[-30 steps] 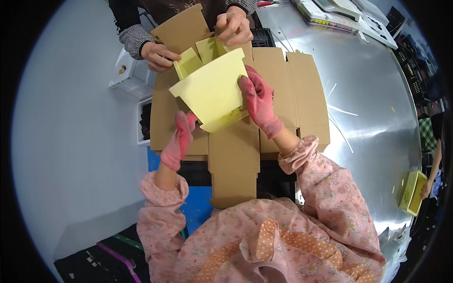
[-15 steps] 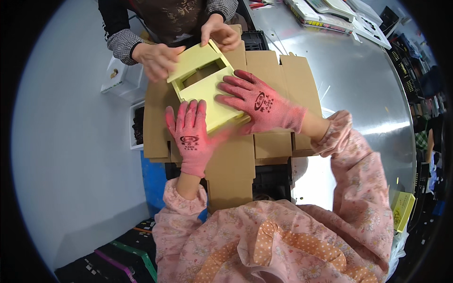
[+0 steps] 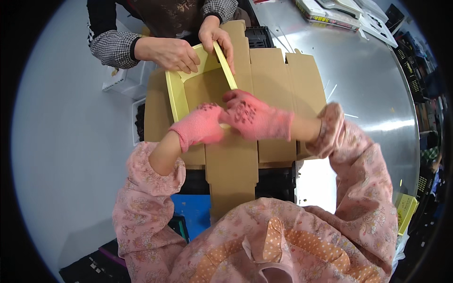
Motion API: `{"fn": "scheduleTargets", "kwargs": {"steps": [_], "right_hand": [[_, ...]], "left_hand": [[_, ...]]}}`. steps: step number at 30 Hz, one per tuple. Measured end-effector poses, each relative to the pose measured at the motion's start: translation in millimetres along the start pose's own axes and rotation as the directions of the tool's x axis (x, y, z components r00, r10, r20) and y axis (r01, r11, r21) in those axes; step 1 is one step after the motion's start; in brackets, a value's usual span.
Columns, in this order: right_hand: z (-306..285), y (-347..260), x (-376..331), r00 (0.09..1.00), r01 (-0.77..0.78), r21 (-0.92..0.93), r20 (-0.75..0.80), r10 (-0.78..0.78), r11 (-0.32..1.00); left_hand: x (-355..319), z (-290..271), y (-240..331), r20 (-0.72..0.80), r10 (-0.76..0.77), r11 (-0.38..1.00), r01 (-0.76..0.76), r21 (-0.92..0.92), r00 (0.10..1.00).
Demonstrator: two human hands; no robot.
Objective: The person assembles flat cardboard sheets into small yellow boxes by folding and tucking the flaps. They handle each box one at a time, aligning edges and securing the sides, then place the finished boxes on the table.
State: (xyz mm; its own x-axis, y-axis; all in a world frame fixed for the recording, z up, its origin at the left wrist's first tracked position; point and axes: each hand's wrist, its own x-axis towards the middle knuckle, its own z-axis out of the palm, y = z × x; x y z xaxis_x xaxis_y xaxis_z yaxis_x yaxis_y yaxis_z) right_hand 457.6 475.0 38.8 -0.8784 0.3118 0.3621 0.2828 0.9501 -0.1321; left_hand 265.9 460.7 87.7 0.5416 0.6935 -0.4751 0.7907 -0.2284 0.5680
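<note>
A pale yellow cardboard box (image 3: 176, 96) sits on flattened brown cardboard, its walls upright around an open middle. My left hand (image 3: 200, 123), in a pink glove, is curled over the near wall. My right hand (image 3: 255, 115), gloved alike, is closed at the near right corner, its fingertips by the end of the right wall. The two gloves meet and cover most of the near side; the left fingers are largely hidden. Across from me, a co-worker's left hand (image 3: 218, 40) grips the far right corner, and their right hand (image 3: 174, 55) is bent over the far wall.
Brown cardboard sheets (image 3: 278, 80) lie beneath the box, over a black crate (image 3: 276, 181). A metal table (image 3: 363, 89) runs along the right, with white trays and a printed pack (image 3: 325, 16) at its back. A small yellow box (image 3: 406, 212) stands at the lower right.
The box's two top panels no longer show; its inside is open to view. My hands have gone from lying spread on the panels to closing together at the near edge.
</note>
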Motion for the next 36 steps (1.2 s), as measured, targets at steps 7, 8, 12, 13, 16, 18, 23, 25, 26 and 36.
{"fn": "scheduleTargets", "kwargs": {"steps": [7, 8, 12, 13, 16, 18, 23, 25, 26, 36], "right_hand": [[33, -32, -40, 0.691, -0.467, 0.485, -0.321, 0.647, 0.739], [41, -28, -46, 0.675, -0.522, 0.491, -0.262, 0.69, 0.697], [60, -22, -46, 0.755, -0.478, 0.56, -0.131, 0.642, 0.676], [61, -22, -45, 0.745, -0.501, 0.576, -0.092, 0.661, 0.646], [60, -16, -40, 0.731, -0.528, 0.595, -0.046, 0.681, 0.606], [54, -12, -36, 0.734, -0.551, 0.589, 0.004, 0.679, 0.592], [54, -6, -36, 0.744, -0.561, 0.623, 0.09, 0.662, 0.545], [49, -6, -33, 0.733, -0.596, 0.622, 0.162, 0.661, 0.508], [36, -8, -30, 0.765, -0.516, 0.659, 0.067, 0.64, 0.547], [-18, -19, 64, 0.854, -0.521, 0.773, 0.477, 0.21, 0.363]], "left_hand": [[21, 23, -62, 0.391, 0.27, 0.909, -0.1, -0.404, 0.88], [24, 16, -54, 0.487, 0.225, 0.931, -0.039, -0.363, 0.844], [36, 8, -47, 0.643, 0.156, 0.96, 0.038, -0.278, 0.75], [37, 10, -49, 0.677, 0.138, 0.961, 0.068, -0.269, 0.723], [39, 6, -43, 0.677, 0.14, 0.917, 0.164, -0.365, 0.723], [43, 9, -48, 0.612, 0.2, 0.913, 0.082, -0.401, 0.765], [56, -10, -29, 0.745, 0.13, 0.957, 0.114, -0.268, 0.655], [52, -9, -35, 0.633, 0.256, 0.936, -0.024, -0.352, 0.731], [49, -8, -36, 0.537, 0.333, 0.919, -0.14, -0.368, 0.775], [-35, 27, -49, -0.226, 0.416, 0.871, -0.315, 0.377, 0.881]]}}
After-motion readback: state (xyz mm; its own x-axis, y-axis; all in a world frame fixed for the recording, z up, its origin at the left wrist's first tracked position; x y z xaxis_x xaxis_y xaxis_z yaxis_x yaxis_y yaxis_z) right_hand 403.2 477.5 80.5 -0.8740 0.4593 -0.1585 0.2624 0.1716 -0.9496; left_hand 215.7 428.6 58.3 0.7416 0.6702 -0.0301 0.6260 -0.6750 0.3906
